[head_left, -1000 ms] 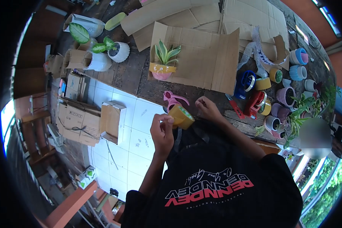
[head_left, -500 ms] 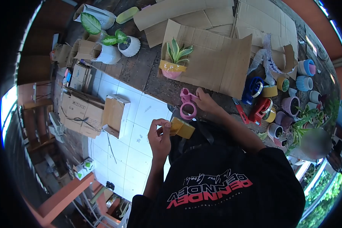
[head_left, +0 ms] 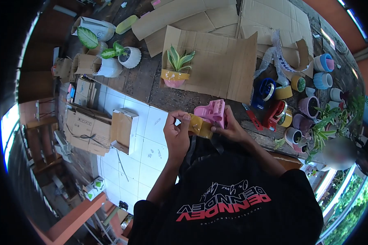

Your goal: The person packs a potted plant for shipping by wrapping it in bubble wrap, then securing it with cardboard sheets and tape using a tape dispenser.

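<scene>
My left hand (head_left: 178,132) grips a roll of translucent yellow-brown packing tape (head_left: 201,127) between thumb and fingers. My right hand (head_left: 233,126) is closed around a pink tape dispenser (head_left: 215,111), which meets the tape roll in front of my body. Whether the roll sits on the dispenser's hub is hard to see. Beyond my hands, on the table's near side, stands a pink pot (head_left: 174,83) with yellow-brown tape around its rim. A green plant with pale-edged leaves (head_left: 178,60) grows from it, in front of an upright-edged cardboard sheet (head_left: 216,61).
To the right lie a red-handled cutter (head_left: 253,117), a blue tape dispenser (head_left: 265,92), a red tape dispenser (head_left: 275,116) and several pots. White pots (head_left: 129,58) with plants stand at the left. Flattened boxes (head_left: 86,124) lie beyond the table's left edge.
My right hand has brought the pink tape dispenser down and right, against the tape roll. My left hand has moved slightly up and right with the roll. The view has shifted a little.
</scene>
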Motion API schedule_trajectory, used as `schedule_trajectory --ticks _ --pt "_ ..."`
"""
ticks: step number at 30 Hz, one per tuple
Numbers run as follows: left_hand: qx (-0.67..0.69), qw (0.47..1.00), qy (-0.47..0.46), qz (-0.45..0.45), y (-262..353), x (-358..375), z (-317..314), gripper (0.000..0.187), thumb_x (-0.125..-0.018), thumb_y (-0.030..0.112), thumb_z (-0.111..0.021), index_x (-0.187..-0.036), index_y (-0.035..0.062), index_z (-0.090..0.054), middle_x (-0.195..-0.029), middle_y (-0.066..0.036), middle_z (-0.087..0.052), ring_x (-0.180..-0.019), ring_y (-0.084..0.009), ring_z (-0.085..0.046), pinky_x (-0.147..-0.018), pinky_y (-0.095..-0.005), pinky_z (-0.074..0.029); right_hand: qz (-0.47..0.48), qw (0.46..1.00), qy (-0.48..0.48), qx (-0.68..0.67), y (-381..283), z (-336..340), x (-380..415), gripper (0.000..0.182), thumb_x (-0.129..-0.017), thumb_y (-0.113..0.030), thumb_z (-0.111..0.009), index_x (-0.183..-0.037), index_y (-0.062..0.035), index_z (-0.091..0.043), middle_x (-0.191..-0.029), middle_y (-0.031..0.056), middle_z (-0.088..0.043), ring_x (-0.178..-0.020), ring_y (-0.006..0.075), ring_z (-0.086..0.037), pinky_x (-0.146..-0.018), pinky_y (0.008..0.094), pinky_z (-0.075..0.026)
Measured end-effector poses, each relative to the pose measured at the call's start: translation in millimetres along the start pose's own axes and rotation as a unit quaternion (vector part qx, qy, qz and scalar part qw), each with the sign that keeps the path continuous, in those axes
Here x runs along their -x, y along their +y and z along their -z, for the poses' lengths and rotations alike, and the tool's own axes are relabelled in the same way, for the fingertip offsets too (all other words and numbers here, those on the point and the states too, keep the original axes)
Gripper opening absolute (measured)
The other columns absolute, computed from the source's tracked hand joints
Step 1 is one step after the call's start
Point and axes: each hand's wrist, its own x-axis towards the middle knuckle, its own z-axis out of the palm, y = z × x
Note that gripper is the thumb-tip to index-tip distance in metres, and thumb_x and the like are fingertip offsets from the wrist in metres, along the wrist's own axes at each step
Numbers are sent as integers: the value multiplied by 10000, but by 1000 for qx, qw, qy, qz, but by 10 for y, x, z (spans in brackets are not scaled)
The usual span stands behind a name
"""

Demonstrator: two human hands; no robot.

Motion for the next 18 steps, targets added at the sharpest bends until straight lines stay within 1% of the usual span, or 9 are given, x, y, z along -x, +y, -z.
schedule_trajectory --ticks 4,7,8,10,11,13,14,17,18 --pt "36 999 21 34 63 11 -129 151 -991 134 -630 -1045 4 -574 -942 -42 -574 -850 -81 -565 -742 -234 -521 -20 987 -84 136 0 75 78 765 -871 -349 -783 -1366 -18 -304 -1261 140 -492 -1191 192 -499 -993 367 -433" --pt "50 998 46 7 5 -29 -120 153 -994 141 -627 -1038 8 -566 -948 -39 -568 -874 -79 -564 -716 -220 -531 -67 997 -36 -17 -139 19 131 799 -859 -371 -790 -1371 -10 -294 -1283 168 -493 -1206 237 -509 -1012 380 -426" --pt "75 996 57 12 28 -9 -117 147 -998 147 -619 -1033 18 -559 -958 -39 -567 -873 -80 -573 -667 -226 -560 -51 998 -14 -25 -161 -1 143 802 -855 -370 -795 -1370 -10 -296 -1287 168 -492 -1213 239 -507 -1018 380 -425" --pt "83 994 63 45 171 11 -128 141 -999 150 -615 -1036 27 -555 -959 -36 -566 -878 -82 -579 -634 -233 -572 -18 999 27 -42 -186 -38 153 810 -846 -367 -805 -1367 -10 -298 -1294 170 -492 -1226 243 -504 -1030 381 -423" --pt "87 992 66 62 202 22 -129 138 -1000 151 -613 -1037 32 -554 -960 -34 -565 -880 -84 -582 -617 -237 -578 0 1000 10 14 -149 -38 145 823 -840 -373 -809 -1370 -11 -294 -1303 165 -487 -1232 237 -500 -1038 379 -419" --pt "78 995 46 50 136 13 -110 139 -1000 158 -612 -1041 40 -551 -962 -31 -566 -875 -85 -590 -607 -237 -585 35 991 -20 127 -48 -18 130 850 -829 -386 -819 -1375 -14 -285 -1319 154 -478 -1244 226 -493 -1054 375 -412" --pt "74 996 34 44 110 -4 -106 139 -1000 162 -611 -1043 45 -550 -963 -29 -566 -872 -86 -593 -602 -238 -589 1 987 -76 140 -10 21 107 894 -810 -375 -839 -1392 -19 -261 -1330 149 -460 -1262 218 -475 -1071 383 -402" --pt "87 995 35 42 103 -19 -91 152 -1002 179 -613 -1051 52 -543 -974 -32 -571 -849 -93 -598 -610 -233 -578 -45 997 -64 -17 -32 -41 116 915 -804 -343 -848 -1408 -19 -243 -1335 154 -451 -1270 231 -475 -1070 379 -407" --pt "104 993 46 24 61 -30 -78 141 -1008 179 -602 -1050 60 -540 -971 -26 -575 -845 -94 -603 -604 -242 -578 -43 997 -37 -51 -57 -63 117 914 -801 -333 -851 -1406 -20 -242 -1331 152 -453 -1272 229 -475 -1067 374 -413"
